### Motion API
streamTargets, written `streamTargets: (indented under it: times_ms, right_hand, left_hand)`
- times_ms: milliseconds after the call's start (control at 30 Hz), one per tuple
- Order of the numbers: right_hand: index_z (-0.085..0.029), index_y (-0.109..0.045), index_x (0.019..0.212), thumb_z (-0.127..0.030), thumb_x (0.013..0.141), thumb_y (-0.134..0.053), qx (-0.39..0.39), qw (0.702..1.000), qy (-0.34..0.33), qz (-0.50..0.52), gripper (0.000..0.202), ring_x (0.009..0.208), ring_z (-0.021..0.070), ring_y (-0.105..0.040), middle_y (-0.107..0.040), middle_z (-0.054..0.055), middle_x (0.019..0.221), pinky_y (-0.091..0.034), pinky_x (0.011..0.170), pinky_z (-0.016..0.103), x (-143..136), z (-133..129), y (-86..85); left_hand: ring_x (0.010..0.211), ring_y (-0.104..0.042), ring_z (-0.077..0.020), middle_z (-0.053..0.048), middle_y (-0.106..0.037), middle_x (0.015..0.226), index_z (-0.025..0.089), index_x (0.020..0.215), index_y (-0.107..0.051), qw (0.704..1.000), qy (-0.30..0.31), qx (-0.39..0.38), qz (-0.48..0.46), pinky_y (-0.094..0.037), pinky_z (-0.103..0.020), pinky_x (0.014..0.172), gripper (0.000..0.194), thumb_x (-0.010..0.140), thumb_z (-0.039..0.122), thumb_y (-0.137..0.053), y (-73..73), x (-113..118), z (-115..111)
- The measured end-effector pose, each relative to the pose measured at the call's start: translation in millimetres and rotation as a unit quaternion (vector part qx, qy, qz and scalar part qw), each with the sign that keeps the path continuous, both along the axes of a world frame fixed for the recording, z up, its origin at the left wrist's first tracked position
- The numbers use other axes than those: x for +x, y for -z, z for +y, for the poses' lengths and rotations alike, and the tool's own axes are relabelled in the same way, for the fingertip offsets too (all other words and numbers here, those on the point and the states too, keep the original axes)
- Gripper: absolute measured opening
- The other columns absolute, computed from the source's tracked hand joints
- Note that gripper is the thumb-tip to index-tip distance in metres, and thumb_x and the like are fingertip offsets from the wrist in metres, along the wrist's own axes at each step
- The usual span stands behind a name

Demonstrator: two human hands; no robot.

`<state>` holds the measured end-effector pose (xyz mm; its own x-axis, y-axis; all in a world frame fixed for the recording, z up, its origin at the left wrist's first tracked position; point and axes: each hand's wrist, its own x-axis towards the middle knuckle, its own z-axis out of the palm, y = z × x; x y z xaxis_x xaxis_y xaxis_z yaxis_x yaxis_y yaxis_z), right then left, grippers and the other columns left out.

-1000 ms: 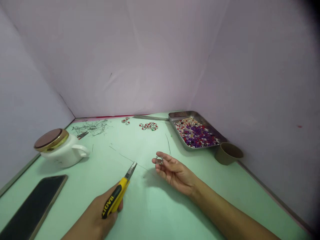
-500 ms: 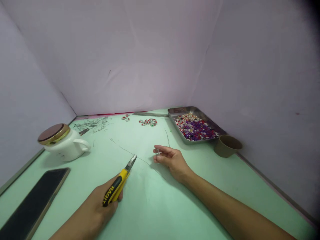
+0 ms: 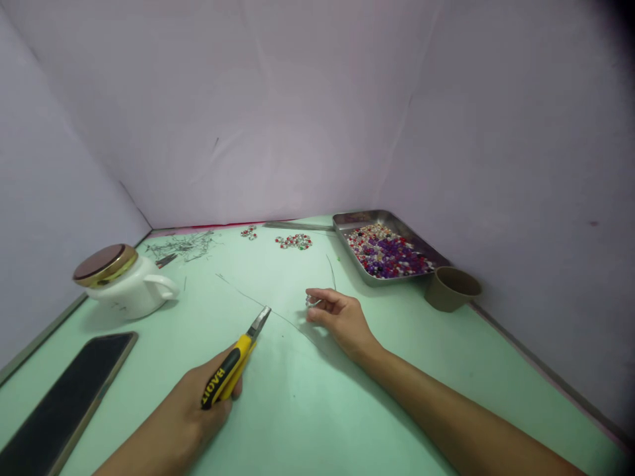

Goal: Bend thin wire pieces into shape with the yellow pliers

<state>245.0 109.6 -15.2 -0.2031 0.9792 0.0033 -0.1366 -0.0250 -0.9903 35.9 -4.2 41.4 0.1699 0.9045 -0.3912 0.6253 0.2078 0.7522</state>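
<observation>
Both slanting inward, the left hand point(image 3: 194, 391) is clasping yellow pliers point(image 3: 235, 367), the right hand point(image 3: 346, 325) pinching clear beads point(image 3: 310, 301).

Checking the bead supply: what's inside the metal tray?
The metal tray holds loose beads: mostly pale ones toward the back, purple ones nearer, with red mixed in. Its floor beneath them is covered.

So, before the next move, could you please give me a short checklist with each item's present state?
1. Pliers held in the left grip: ok.
2. Beaded piece held in the right grip: ok.
3. Pliers clear of the thin wire: cannot tell; they overlap in view.
4. Space between pliers and right grip free of wire: not ok.
5. Bead tray apart from both hands: ok.
</observation>
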Motion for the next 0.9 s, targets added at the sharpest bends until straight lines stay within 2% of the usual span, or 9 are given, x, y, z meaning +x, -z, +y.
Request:
streamTargets:
  times_ms: [133, 400, 700, 900]
  right_hand:
    - [-0.016, -0.067, 0.086, -0.014, 0.055, -0.068, 0.005, 1.0, 0.008, 0.0, 0.03, 0.056, 0.0107, -0.055, -0.059, -0.002, 0.062, -0.045, 0.06, 0.026, 0, 1, -0.2]
    - [-0.017, -0.067, 0.083, -0.012, 0.054, -0.068, -0.014, 0.999, -0.005, 0.031, 0.029, 0.063, 0.0107, -0.056, -0.064, 0.001, 0.074, -0.047, 0.066, 0.027, -1, 1, 0.7]
    - [-0.019, -0.066, 0.082, -0.016, 0.058, -0.066, -0.019, 0.996, -0.031, 0.084, 0.024, 0.063, 0.0119, -0.058, -0.062, 0.0, 0.073, -0.048, 0.07, 0.031, -1, 1, 2.9]
    - [-0.018, -0.064, 0.087, -0.013, 0.055, -0.068, -0.036, 0.995, -0.024, 0.091, 0.033, 0.068, 0.0135, -0.059, -0.063, 0.0, 0.069, -0.048, 0.069, 0.031, -2, 1, 1.8]
  left_hand:
    - [0.052, -0.037, -0.0093, 0.007, -0.041, 0.059, 0.019, 0.075, -0.043, 1.0, -0.002, -0.001, 0.001, -0.03, -0.02, 0.049, 0.013, 0.067, 0.009, -0.04, -0.9, 1, 2]
    - [0.051, -0.035, -0.0092, 0.007, -0.04, 0.059, 0.02, 0.073, -0.043, 1.0, -0.003, 0.001, 0.003, -0.03, -0.02, 0.048, 0.012, 0.066, 0.01, -0.04, -2.0, 2, 1]
    - [0.048, -0.032, -0.0093, 0.007, -0.038, 0.056, 0.021, 0.071, -0.04, 1.0, -0.017, 0.005, 0.01, -0.028, -0.02, 0.046, 0.01, 0.063, 0.017, -0.041, 14.0, -2, 1]
    - [0.05, -0.033, -0.0101, 0.007, -0.037, 0.057, 0.02, 0.073, -0.041, 1.0, -0.01, -0.011, 0.015, -0.029, -0.02, 0.047, 0.01, 0.063, 0.016, -0.041, 7.7, 1, 1]
